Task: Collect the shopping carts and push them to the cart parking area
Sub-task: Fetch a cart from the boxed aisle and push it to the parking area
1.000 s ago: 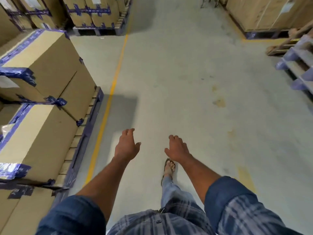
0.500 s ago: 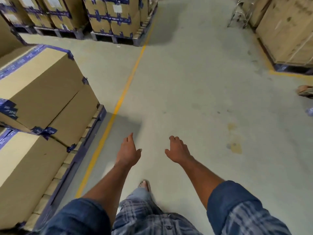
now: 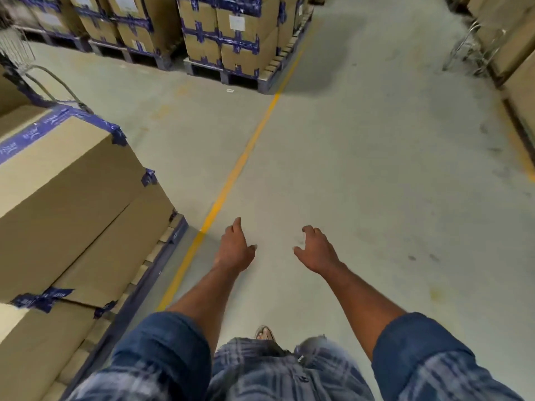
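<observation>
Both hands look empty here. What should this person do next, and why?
Probably step forward and left toward the silver wire shopping cart beyond the tall brown cardboard boxes: left hand and right hand hold nothing, and that cart looks nearest.

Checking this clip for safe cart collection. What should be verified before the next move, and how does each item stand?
1. Left hand free: ok, open, holding nothing.
2. Right hand free: ok, open, holding nothing.
3. Cart in sight: ok, metal cart far ahead on the right; wire cart far left, beyond the boxes.
4. Cart within reach: not ok, both stand well beyond the hands.
5. Way to the metal cart: ok, only bare floor shows between.
6. Carts' contents: cannot tell, blurred and partly hidden.
</observation>
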The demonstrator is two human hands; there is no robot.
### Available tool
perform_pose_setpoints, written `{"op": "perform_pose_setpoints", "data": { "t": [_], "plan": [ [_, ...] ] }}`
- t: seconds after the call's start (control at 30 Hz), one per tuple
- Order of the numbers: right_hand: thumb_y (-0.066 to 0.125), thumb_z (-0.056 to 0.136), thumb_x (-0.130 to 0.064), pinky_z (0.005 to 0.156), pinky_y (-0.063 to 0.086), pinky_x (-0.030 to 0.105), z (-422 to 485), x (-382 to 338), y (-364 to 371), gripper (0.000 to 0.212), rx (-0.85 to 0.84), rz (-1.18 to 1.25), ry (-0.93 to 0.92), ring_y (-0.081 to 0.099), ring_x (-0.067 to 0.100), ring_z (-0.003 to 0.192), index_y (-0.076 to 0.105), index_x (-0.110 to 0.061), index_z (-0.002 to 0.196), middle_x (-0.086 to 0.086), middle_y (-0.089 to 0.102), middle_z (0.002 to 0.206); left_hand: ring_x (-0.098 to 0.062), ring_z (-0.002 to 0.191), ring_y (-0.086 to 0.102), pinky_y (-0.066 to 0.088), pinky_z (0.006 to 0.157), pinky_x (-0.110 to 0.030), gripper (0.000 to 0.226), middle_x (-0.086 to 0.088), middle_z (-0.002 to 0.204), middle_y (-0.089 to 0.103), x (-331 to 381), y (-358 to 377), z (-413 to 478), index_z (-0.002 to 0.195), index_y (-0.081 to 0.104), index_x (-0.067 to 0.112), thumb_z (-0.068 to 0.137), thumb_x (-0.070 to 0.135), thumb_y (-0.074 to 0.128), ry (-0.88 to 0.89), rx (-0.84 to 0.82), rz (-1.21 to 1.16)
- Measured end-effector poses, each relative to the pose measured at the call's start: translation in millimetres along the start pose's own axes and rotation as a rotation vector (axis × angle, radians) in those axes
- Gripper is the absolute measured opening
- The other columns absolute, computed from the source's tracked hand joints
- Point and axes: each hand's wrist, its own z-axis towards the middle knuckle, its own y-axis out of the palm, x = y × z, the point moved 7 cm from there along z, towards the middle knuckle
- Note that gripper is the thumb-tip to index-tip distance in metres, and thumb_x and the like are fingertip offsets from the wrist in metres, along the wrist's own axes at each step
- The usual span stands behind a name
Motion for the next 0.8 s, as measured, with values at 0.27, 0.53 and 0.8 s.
{"op": "perform_pose_setpoints", "data": {
  "t": [0.27,0.53,0.8],
  "plan": [
    [0.061,0.090,-0.028,0.090,0.048,0.037,195.4,-51.7,-46.8,0.033,0.052,0.075,-0.090,0.055,0.025,0.112,0.055,-0.014,0.118,0.005,0.058,0.118,-0.032,0.131,0.046,0.046,0.097,-0.049,0.076,-0.009,0.147,0.039,65.0,-70.8,184.3,0.152,0.025,0.015,0.093,0.041,0.065,0.027,0.041,0.142],
    [0.057,0.090,-0.021,0.063,0.047,0.032,418.9,-148.2,-100.2,0.010,0.041,0.062,-0.289,0.061,0.025,0.078,0.059,-0.013,0.085,0.002,0.064,0.082,-0.031,0.109,0.059,0.050,0.089,-0.043,0.039,-0.004,0.103,0.058,57.8,-130.1,381.9,0.099,0.069,0.016,0.098,0.051,0.051,-0.136,0.021,0.218],
    [0.057,0.092,-0.027,0.072,0.047,0.033,601.2,-297.0,-122.7,0.016,-0.071,-0.028,-0.537,0.061,0.028,0.091,0.063,-0.013,0.098,0.006,0.067,0.093,-0.033,0.097,0.062,0.053,0.081,-0.042,0.040,-0.008,0.095,0.068,18.3,-235.5,520.6,0.089,0.070,0.015,0.098,0.047,0.048,-0.302,0.214,0.086]
  ]
}}
